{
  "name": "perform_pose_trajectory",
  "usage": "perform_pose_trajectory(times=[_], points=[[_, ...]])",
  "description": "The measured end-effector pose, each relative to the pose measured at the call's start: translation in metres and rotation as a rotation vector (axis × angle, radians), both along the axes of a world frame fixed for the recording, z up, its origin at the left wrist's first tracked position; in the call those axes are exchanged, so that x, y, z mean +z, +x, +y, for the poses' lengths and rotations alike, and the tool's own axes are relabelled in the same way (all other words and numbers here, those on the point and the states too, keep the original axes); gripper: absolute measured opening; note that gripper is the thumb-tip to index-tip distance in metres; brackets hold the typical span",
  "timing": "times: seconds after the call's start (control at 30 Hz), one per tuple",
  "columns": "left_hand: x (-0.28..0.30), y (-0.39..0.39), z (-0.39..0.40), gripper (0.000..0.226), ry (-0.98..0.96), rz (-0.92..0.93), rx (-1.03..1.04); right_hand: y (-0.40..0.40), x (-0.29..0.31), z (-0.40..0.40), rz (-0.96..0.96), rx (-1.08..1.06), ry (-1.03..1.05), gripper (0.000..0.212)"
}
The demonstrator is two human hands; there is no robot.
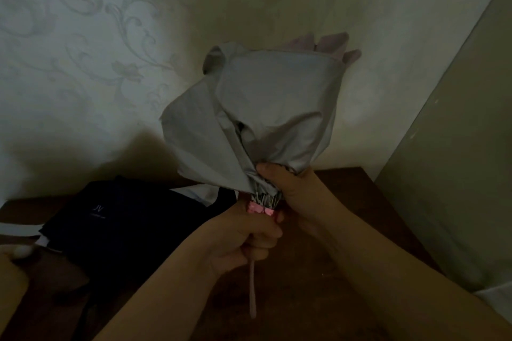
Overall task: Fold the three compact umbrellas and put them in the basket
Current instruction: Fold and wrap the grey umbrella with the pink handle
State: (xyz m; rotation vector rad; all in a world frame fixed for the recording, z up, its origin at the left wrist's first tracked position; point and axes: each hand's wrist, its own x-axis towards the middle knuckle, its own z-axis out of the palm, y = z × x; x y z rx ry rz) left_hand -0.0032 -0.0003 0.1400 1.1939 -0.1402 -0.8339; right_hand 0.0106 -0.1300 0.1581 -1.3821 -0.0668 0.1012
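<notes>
You held the grey umbrella (255, 116) upright above the bench (346, 202), its canopy collapsed but loose and billowing toward the wall (110, 36). Your left hand (243, 235) had a tight grip curled round the handle, with the pink collar (261, 209) showing just above your fingers and the pink wrist strap (252, 291) hanging straight down below your fist. Your right hand (288, 188) sat just above the left, its grip closed round the gathered base of the canopy where the metal rib ends (266, 198) bunched together; your thumb pressed on the fabric. So the bulk of the canopy stood above both hands, the handle inside the lower one. Pale pink fabric (329, 43) peeked out behind the top edge of the grey cloth. On the bench to the left, behind your left forearm, lay a dark navy umbrella (124, 219) with small pale lettering on it, well apart from your hands.
</notes>
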Motion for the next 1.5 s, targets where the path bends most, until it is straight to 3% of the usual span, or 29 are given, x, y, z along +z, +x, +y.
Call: perform_pose_trajectory(times=[0.27, 0.4, 0.47, 0.53, 0.63, 0.8, 0.87, 0.93, 1.0, 1.07, 1.13, 1.3, 1.4, 1.5], points=[[-0.004, 0.0, -0.003, 0.014, -0.008, 0.033, 0.034, 0.0, -0.009, 0.001, 0.006, -0.014, -0.106, 0.051], [-0.005, 0.003, -0.002, 0.016, 0.053, -0.021, 0.077, 0.004, -0.013, -0.002, -0.037, -0.033, -0.079, 0.035], [-0.008, 0.004, -0.002, 0.03, 0.07, -0.028, 0.161, 0.006, -0.016, -0.002, -0.048, -0.069, -0.118, 0.033], [-0.013, 0.002, -0.003, 0.034, 0.085, -0.057, 0.249, 0.008, -0.019, 0.0, -0.024, -0.126, -0.235, 0.043], [-0.014, -0.001, -0.005, 0.024, 0.051, -0.029, 0.305, 0.01, -0.02, 0.0, 0.037, -0.157, -0.31, 0.063], [-0.01, 0.012, 0.0, 0.023, -0.034, 0.063, 0.349, 0.011, -0.019, -0.012, 0.211, -0.146, -0.094, 0.026], [-0.012, 0.017, 0.005, 0.022, -0.034, 0.061, 0.366, 0.01, -0.023, -0.021, 0.299, -0.214, -0.061, 0.02], [-0.017, 0.021, 0.009, 0.025, 0.013, 0.032, 0.394, 0.008, -0.033, -0.032, 0.329, -0.354, -0.144, 0.028], [-0.022, 0.023, 0.011, 0.026, 0.053, -0.004, 0.432, 0.004, -0.036, -0.039, 0.208, -0.545, -0.313, 0.035], [-0.028, 0.023, 0.009, 0.023, 0.075, -0.028, 0.463, -0.004, -0.026, -0.034, -0.048, -0.613, -0.412, 0.033], [-0.033, 0.022, 0.005, 0.022, 0.105, -0.061, 0.484, -0.011, -0.007, -0.02, -0.255, -0.509, -0.482, 0.037], [-0.04, 0.017, -0.004, 0.025, 0.186, -0.164, 0.552, 0.006, 0.01, 0.013, -0.557, -0.335, -1.02, 0.078], [-0.039, 0.015, 0.0, 0.025, 0.169, -0.18, 0.556, 0.031, 0.004, 0.009, -0.535, -0.315, -1.18, 0.068], [-0.038, 0.016, 0.006, 0.026, 0.117, -0.126, 0.595, 0.049, -0.008, -0.007, -0.291, -0.327, -0.96, 0.033]])
